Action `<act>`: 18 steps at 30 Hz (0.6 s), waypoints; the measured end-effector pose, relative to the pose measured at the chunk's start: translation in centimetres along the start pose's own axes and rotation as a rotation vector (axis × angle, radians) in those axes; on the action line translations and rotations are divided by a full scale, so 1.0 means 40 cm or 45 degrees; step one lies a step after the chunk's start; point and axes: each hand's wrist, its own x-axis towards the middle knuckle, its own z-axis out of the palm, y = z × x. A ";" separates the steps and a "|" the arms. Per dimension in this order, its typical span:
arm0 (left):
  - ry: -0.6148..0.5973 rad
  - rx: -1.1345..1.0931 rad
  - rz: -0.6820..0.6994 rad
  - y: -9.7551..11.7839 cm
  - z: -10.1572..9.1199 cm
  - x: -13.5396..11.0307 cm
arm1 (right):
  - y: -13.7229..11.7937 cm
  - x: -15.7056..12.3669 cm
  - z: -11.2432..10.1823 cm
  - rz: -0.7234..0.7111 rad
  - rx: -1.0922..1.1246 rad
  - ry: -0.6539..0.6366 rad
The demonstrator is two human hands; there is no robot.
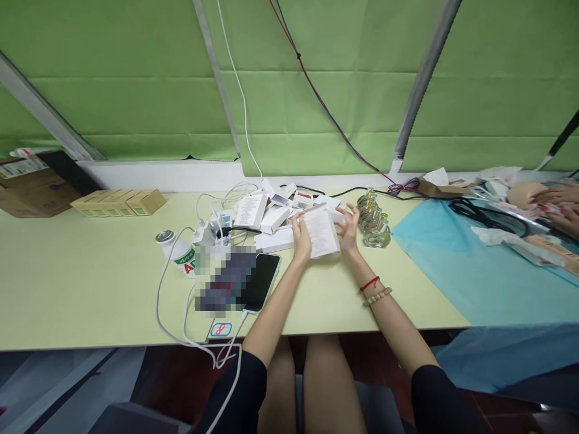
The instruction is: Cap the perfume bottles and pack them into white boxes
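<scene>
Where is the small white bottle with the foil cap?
Head view, left of centre on the table: the bottle lies tilted beside the white power adapter, left of the black phone, well left of the left hand holding the printed sheet.

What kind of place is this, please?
Probably a shared packing workbench. A table carries a pile of small white boxes and a cluster of small glass bottles; the left hand holds a printed sheet, and another person's hands are at the far right.

One leaflet [321, 232]; one dark phone [261, 281]; one white bottle [178, 253]; two wrist bracelets [377, 295]; one blue sheet [452, 259]
</scene>
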 end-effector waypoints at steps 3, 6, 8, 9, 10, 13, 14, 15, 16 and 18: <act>-0.238 -0.383 -0.441 0.027 -0.012 0.009 | -0.021 0.022 -0.018 0.202 0.315 0.196; -0.523 -0.668 -0.620 0.051 -0.029 0.003 | -0.028 0.035 -0.030 0.232 0.323 0.308; -0.547 -0.779 -0.634 0.056 -0.037 -0.005 | -0.025 0.036 -0.028 0.223 0.275 0.306; -0.539 -0.813 -0.635 0.056 -0.040 -0.008 | -0.021 0.034 -0.026 0.209 0.249 0.294; -0.527 -0.839 -0.633 0.053 -0.043 -0.009 | -0.018 0.032 -0.023 0.188 0.222 0.279; -0.517 -0.869 -0.631 0.040 -0.044 -0.003 | -0.007 0.025 -0.017 0.088 0.077 0.245; -0.525 -0.864 -0.640 0.036 -0.042 0.002 | -0.005 0.023 -0.018 0.030 -0.023 0.257; -0.527 -0.849 -0.654 0.033 -0.038 0.007 | -0.004 0.021 -0.019 -0.040 -0.153 0.279; -0.510 -0.827 -0.667 0.032 -0.033 0.012 | -0.005 0.019 -0.022 -0.118 -0.303 0.308; -0.390 -0.767 -0.674 0.030 -0.020 0.020 | -0.010 0.016 -0.028 -0.263 -0.605 0.360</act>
